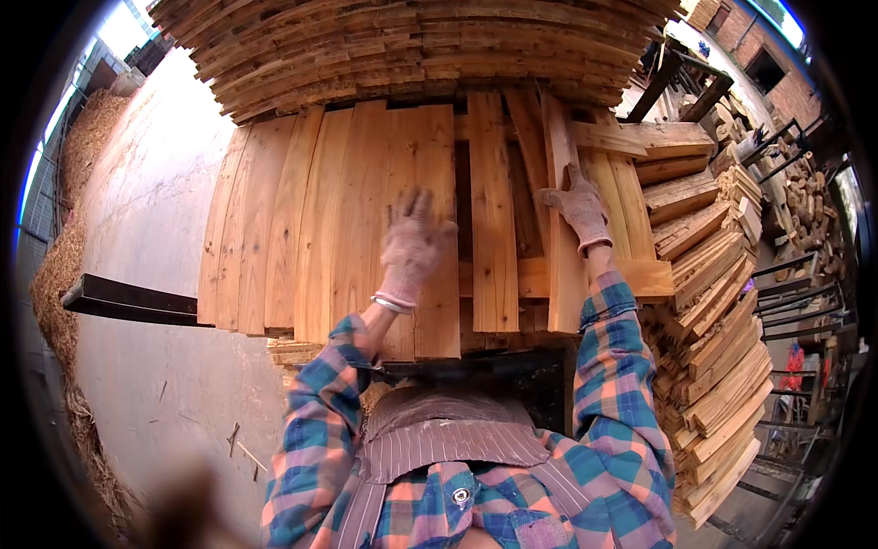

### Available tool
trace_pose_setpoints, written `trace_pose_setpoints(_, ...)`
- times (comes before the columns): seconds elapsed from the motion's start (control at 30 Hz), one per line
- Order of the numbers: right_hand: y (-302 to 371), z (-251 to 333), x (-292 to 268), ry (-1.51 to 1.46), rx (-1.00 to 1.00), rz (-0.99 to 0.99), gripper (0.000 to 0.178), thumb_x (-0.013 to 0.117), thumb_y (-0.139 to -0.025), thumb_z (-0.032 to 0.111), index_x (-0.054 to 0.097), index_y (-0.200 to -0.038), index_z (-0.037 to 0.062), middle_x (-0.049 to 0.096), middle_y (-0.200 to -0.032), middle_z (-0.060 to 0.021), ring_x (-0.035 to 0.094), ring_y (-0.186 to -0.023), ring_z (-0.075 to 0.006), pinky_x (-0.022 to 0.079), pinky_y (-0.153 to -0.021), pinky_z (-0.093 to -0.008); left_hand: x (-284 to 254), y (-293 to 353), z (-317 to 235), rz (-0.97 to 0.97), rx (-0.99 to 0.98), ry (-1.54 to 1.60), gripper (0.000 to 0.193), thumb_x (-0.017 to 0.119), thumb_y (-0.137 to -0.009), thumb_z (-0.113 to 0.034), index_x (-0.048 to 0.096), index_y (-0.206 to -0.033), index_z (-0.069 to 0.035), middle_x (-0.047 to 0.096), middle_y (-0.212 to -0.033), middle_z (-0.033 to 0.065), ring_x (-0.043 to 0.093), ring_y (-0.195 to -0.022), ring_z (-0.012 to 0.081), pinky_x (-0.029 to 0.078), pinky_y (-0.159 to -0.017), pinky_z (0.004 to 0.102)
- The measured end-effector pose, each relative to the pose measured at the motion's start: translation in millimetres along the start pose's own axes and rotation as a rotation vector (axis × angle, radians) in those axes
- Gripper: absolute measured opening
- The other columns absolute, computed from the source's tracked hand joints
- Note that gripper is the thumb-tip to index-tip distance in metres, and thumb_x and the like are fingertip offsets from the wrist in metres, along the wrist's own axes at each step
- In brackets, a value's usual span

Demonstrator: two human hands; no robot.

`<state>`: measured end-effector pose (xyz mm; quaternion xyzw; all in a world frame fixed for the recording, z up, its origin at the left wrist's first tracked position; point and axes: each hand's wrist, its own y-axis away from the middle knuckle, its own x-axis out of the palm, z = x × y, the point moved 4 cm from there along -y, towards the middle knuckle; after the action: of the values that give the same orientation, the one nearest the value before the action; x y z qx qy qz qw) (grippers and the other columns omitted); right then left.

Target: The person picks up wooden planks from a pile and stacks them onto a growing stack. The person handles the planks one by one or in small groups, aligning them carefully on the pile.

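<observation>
A row of wooden planks [311, 220] lies side by side before me. My left hand [412, 242], in a pale knitted glove and slightly blurred, is over the planks left of centre, fingers spread and holding nothing. Further right, my right hand [582, 212], also gloved, grips a long plank [567, 274] from above, its thumb at the left edge. This plank lies across a crosswise board [645, 277]. Between my hands is another loose plank [494, 220], with dark gaps beside it. A slanting plank [526, 165] lies partly hidden under the gripped one.
A tall stack of boards [412, 55] rises behind the row. On the right, many split boards [722, 366] are piled beside black metal racks [796, 302]. A dark metal bar [133, 300] sticks out at left above the concrete floor [155, 210]. Wood shavings [69, 256] lie beyond.
</observation>
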<state>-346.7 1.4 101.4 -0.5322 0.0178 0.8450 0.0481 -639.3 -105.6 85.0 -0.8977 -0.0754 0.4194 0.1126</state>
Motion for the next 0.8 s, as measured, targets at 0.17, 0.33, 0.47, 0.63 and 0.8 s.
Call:
trace_pose_setpoints(0.17, 15.4, 27.0, 26.6, -0.3, -0.128, 0.109, 0.081, 0.076, -0.078, 0.029, 0.038, -0.142, -0.0015, 0.067, -0.104, -0.0251, 0.066, -0.101, -0.0278, 0.052, -0.084, -0.0328, -10.0, -13.3, 5.4, 0.296, -0.077, -0.638, 0.072, 0.051, -0.091, -0.052, 0.033, -0.145, -0.008, 0.027, -0.153, 0.0144, 0.021, -0.142, 0.0358, 0.017, -0.116, 0.0513)
trace_pose_setpoints(0.33, -1.8, -1.4, 57.0, -0.928, -0.034, 0.26, 0.077, 0.072, -0.081, 0.021, 0.033, -0.144, -0.0015, 0.07, -0.1, -0.018, 0.067, -0.096, -0.0231, 0.053, -0.083, -0.0289, -2.9, -12.8, 10.2, 0.223, -0.018, -0.583, 0.068, 0.05, -0.092, -0.05, 0.037, -0.142, -0.006, 0.033, -0.148, 0.0147, 0.027, -0.138, 0.0351, 0.021, -0.113, 0.0515)
trace_pose_setpoints(0.47, -16.0, -27.5, 17.8, -0.666, -0.069, 0.139, 0.065, 0.067, -0.087, 0.02, 0.039, -0.143, 0.0024, 0.07, -0.098, -0.0187, 0.069, -0.092, -0.0238, 0.054, -0.081, -0.0291, 4.9, -14.0, 23.2, 0.095, 0.038, -0.55, 0.065, 0.052, -0.09, -0.048, 0.041, -0.138, -0.006, 0.037, -0.144, 0.0164, 0.031, -0.135, 0.0357, 0.023, -0.112, 0.0521)
trace_pose_setpoints(0.63, -23.4, -30.3, 28.7, -0.032, -0.201, -0.163, 0.044, 0.063, -0.083, 0.029, 0.061, -0.126, 0.0198, 0.059, -0.114, -0.0229, 0.061, -0.097, -0.0387, 0.052, -0.083, -0.0464, 2.3, -12.4, 14.4, 0.173, -0.01, -0.599, 0.07, 0.052, -0.09, -0.051, 0.039, -0.14, -0.004, 0.036, -0.146, 0.0165, 0.028, -0.138, 0.0357, 0.021, -0.114, 0.0519)
trace_pose_setpoints(0.8, -40.6, -15.9, 47.3, 0.02, -0.21, -0.214, 0.044, 0.06, -0.084, 0.027, 0.059, -0.127, 0.0179, 0.056, -0.117, -0.0223, 0.061, -0.098, -0.0398, 0.053, -0.082, -0.0477, -3.4, -15.7, 3.2, 0.209, -0.052, -0.561, 0.068, 0.053, -0.089, -0.051, 0.041, -0.139, -0.006, 0.033, -0.149, 0.0168, 0.025, -0.141, 0.0367, 0.021, -0.115, 0.0521)
